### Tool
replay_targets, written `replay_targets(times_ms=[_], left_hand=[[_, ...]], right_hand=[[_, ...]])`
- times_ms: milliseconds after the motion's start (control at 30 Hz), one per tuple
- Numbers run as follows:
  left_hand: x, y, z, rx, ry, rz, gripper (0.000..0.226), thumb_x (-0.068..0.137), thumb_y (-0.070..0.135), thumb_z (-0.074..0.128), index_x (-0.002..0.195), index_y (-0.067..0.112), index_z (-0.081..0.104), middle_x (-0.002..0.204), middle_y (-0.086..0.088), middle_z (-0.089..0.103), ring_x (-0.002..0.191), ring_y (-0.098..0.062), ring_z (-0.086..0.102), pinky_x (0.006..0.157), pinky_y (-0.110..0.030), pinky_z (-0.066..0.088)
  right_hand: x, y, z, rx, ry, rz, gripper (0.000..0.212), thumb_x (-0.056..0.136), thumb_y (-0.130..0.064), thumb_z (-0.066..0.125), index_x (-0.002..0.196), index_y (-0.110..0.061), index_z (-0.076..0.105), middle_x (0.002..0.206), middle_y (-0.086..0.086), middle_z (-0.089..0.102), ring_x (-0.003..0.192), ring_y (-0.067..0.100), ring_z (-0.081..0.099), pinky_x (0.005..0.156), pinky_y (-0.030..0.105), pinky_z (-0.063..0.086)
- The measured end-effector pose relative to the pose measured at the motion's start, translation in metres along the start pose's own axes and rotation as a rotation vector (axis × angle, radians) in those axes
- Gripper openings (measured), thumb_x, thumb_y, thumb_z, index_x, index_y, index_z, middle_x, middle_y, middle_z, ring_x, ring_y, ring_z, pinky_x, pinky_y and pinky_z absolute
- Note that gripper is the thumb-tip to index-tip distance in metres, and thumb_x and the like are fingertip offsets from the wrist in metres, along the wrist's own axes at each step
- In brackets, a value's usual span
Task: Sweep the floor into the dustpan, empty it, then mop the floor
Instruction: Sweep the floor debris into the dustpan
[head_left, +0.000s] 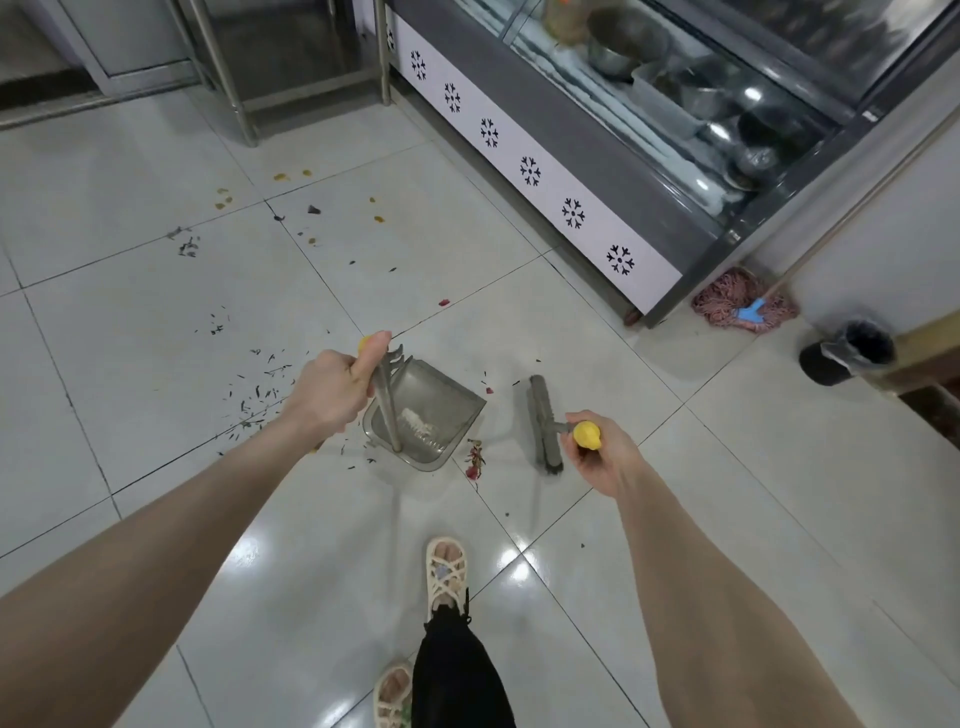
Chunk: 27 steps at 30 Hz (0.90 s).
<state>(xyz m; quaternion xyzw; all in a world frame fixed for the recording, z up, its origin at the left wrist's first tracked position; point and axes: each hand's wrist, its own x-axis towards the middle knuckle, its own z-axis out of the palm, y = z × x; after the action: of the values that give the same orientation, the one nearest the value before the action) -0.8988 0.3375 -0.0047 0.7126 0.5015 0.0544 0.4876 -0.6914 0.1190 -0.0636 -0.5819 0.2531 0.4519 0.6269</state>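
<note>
While the left hand (332, 387) has its fingers wrapped round the dustpan (423, 415) handle and the right hand (605, 452) has its fingers closed on the broom (544, 423) grip, sweeping is the step in hand. Red scraps (475, 460) lie between pan and brush, below both; dark bits (254, 395) sit left of the left fingers. Next, I judge, the brush must draw these to the pan's mouth.
</note>
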Motion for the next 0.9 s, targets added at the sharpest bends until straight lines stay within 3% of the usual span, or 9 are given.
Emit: replay_targets(times_ms=[133,367,567,700,900], left_hand=[[0.032,0.019,0.014,-0.018,-0.009,-0.02,0.069,0.088,0.067,0.04,0.058,0.006,0.052,0.049,-0.007,0.044,0.043,-0.023,0.039,0.05,-0.029,0.038],[0.082,0.054,0.022,-0.003,-0.006,-0.039,0.068,0.089,0.065,0.04,0.06,0.005,0.053,0.052,-0.008,0.047,0.04,-0.021,0.039,0.041,-0.023,0.034],[0.116,0.07,0.025,0.001,-0.006,-0.003,0.065,0.094,0.057,0.039,0.058,0.004,0.052,0.053,-0.011,0.047,0.041,-0.02,0.039,0.035,-0.021,0.033],[0.133,0.078,0.026,0.022,-0.018,0.009,0.065,0.094,0.056,0.039,0.059,0.003,0.054,0.051,-0.01,0.047,0.032,-0.012,0.037,0.033,-0.019,0.031],[0.141,0.084,0.022,0.065,-0.013,0.036,0.067,0.094,0.057,0.037,0.06,0.002,0.055,0.05,-0.01,0.048,0.035,-0.015,0.04,0.034,-0.02,0.035]], right_hand=[[0.032,-0.042,0.01,-0.044,0.029,-0.022,0.017,0.085,0.0,0.061,0.073,-0.006,0.051,0.067,0.006,0.045,0.058,0.017,0.046,0.039,0.016,0.048],[0.083,-0.096,0.037,-0.207,0.059,-0.037,0.008,0.084,0.003,0.063,0.085,0.0,0.056,0.074,0.01,0.048,0.06,0.018,0.045,0.038,0.016,0.048],[0.123,-0.128,0.053,-0.288,0.104,-0.055,0.014,0.084,0.007,0.063,0.076,-0.001,0.054,0.074,0.01,0.049,0.06,0.019,0.045,0.037,0.019,0.05],[0.143,-0.119,0.062,-0.475,0.091,0.046,0.012,0.083,0.004,0.065,0.081,-0.001,0.055,0.076,0.01,0.05,0.061,0.019,0.05,0.036,0.022,0.05],[0.131,-0.089,0.066,-0.523,-0.023,0.23,0.024,0.083,0.006,0.065,0.1,0.0,0.051,0.083,0.017,0.052,0.063,0.024,0.056,0.037,0.024,0.049]])
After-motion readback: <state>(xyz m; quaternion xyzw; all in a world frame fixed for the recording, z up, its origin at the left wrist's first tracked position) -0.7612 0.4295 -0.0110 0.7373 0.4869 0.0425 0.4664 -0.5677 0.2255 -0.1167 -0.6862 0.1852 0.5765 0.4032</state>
